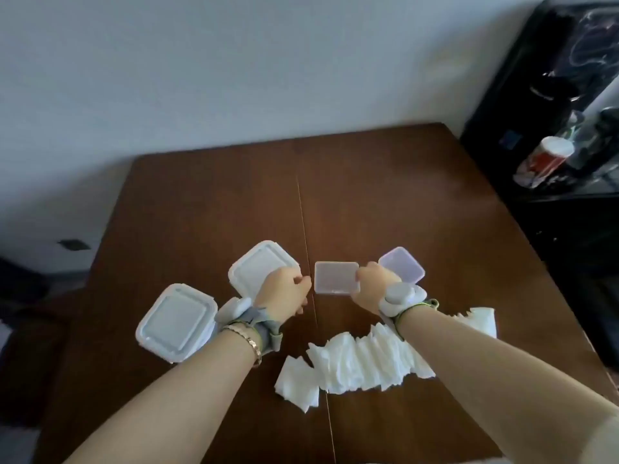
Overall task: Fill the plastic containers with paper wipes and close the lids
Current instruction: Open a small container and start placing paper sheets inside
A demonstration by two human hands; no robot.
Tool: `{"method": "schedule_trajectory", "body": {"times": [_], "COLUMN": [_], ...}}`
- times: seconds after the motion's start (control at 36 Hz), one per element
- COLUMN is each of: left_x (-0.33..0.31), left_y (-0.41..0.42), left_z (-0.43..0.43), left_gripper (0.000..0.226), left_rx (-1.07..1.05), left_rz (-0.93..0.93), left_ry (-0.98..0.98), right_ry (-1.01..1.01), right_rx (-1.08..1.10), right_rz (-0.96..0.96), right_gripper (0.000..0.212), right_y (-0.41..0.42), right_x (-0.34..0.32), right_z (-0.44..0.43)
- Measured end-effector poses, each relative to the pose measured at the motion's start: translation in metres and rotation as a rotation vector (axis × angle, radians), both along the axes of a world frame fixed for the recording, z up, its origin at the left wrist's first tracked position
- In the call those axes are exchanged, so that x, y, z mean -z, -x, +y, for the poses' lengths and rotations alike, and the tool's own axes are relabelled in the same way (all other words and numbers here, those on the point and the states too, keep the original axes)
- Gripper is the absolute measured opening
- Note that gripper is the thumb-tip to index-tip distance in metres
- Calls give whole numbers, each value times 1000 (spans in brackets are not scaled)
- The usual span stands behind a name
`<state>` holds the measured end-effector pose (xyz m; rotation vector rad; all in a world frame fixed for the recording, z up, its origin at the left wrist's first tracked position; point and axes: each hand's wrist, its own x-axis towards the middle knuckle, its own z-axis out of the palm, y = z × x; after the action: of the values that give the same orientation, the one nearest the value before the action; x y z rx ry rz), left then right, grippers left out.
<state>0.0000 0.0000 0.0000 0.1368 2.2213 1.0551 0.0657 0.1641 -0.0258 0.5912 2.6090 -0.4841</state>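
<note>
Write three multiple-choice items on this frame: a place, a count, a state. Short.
1. Where are the paper wipes?
A. in a container
B. on the table, nearer the person than the containers
C. on the floor

2. How many white-lidded containers are on the table?
A. one
B. two
C. four

3. What does the right hand hold?
A. nothing
B. a wipe
C. the small clear container

Key: 1 B, the pile sprawls on bare wood; 2 B, one far left, one nearer the middle; 3 C, its fingers pinch that container's right edge.
</note>
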Motion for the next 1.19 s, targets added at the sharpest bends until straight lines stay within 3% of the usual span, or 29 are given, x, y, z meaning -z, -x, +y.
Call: {"method": "schedule_trajectory", "body": {"times": [0.11,0.19,0.31,0.39,0.47,0.53,0.64,0.75,0.86,0.94,1.0,1.06,1.11,1.19], "left_x": [3,-1,-9,-18,-24,-32,-47,-42,-42,-44,-46,-46,-49,-49], "left_y": [8,16,25,30,39,44,44,34,20,12,9,8,4,-5], "left_z": [0,3,5,6,9,14,15,-2,-20,-38,-52,-65,-79,-93], "left_gripper": [25,26,23,12,50,64,41,39,49,27,19,47,62,63], "left_rx": [-61,-84,-85,-201,-272,-286,-247,-181,-180,-236,-274,-257,-153,1], "left_rz": [-27,-61,60,92,147,24,-356,-399,-435,-493,-554,-551,-418,-256], "left_ry": [31,3,-81,-236,-307,-310,-621,-652,-675,-705,-727,-708,-620,-492], "right_ry": [-112,-68,-39,93,442,649,834,860,973,1150,1090,958,838,665], "right_rx": [-131,-194,-172,44,365,417,305,244,227,321,315,251,125,-72], "right_rz": [24,15,21,99,347,463,516,478,434,354,306,311,271,217], "right_gripper": [55,71,64,62,67,60,57,54,32,28,23,19,18,19], "right_y": [6,20,28,32,42,49,52,37,25,20,15,12,9,7], "right_x": [10,17,23,19,-4,-28,-53,-59,-60,-64,-66,-66,-69,-77], "right_z": [0,-3,-5,-7,-16,-24,-40,-46,-48,-47,-47,-45,-48,-57]}}
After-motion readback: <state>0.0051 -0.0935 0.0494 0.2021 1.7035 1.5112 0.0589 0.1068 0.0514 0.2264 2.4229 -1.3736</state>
